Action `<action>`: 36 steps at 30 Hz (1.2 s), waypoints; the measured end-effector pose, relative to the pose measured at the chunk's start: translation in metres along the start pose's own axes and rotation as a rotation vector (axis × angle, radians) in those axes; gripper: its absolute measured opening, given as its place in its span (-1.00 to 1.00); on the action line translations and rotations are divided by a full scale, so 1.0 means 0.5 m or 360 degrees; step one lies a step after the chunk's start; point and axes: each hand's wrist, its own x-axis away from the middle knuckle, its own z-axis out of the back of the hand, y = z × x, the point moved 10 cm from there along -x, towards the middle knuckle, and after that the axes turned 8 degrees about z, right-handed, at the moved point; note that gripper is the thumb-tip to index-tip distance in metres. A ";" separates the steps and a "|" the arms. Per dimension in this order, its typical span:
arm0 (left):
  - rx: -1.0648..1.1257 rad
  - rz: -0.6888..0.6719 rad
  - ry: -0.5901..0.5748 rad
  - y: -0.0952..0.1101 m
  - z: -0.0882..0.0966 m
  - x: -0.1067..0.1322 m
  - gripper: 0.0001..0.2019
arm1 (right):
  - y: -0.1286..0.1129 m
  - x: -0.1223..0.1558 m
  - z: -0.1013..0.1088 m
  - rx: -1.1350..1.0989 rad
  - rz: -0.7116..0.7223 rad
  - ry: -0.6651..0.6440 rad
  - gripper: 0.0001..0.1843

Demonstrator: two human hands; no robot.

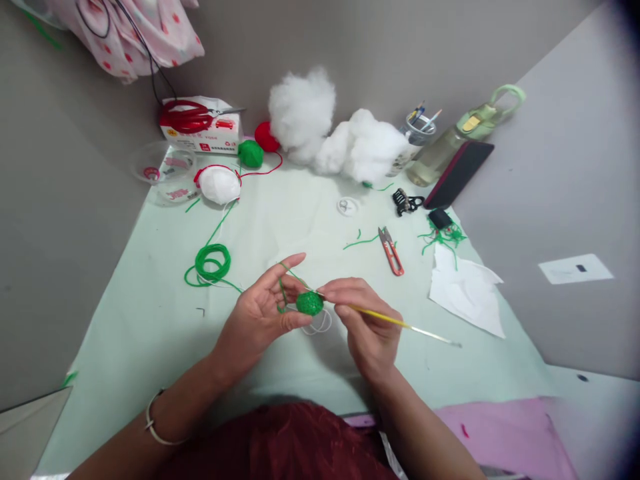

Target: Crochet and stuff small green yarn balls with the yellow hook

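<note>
Between the thumb and fingers of my left hand (267,303) is a small round green crochet piece (309,303). Green yarn runs over the raised index finger of that hand. My right hand (367,320) grips a crochet hook (383,316) with a yellow handle, its tip at the top of the green piece. The hook's other silver end points right and down. A thin white thread (320,325) loops below the piece. Left of my hands lies a loose coil of green yarn (213,264).
Behind stand a white yarn ball (219,184), a green yarn ball (251,154), a red yarn ball (267,137) and white stuffing (363,143). To the right lie thread snips (391,252), a hair claw (407,202), a phone (460,175), a bottle (440,157) and white paper (464,290).
</note>
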 end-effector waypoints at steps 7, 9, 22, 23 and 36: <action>-0.0201 -0.0060 0.0007 0.005 0.006 -0.003 -0.27 | 0.058 0.014 0.003 -0.0388 -0.0320 0.0044 -0.84; -0.0295 -0.0093 0.0052 0.011 0.009 0.001 -0.29 | 0.054 0.014 0.005 -0.0347 -0.0318 0.0054 -0.83; -0.0601 -0.0327 0.0103 0.034 0.003 0.016 -0.40 | 0.045 0.011 0.010 -0.0299 -0.0281 0.0032 -0.82; -0.0605 -0.0334 0.0104 0.036 0.004 0.017 -0.39 | 0.047 0.012 0.008 -0.0334 -0.0292 0.0035 -0.82; -0.0715 -0.0324 0.0117 0.030 0.011 0.016 -0.62 | 0.058 0.016 0.017 -0.0357 -0.0371 0.0096 -0.81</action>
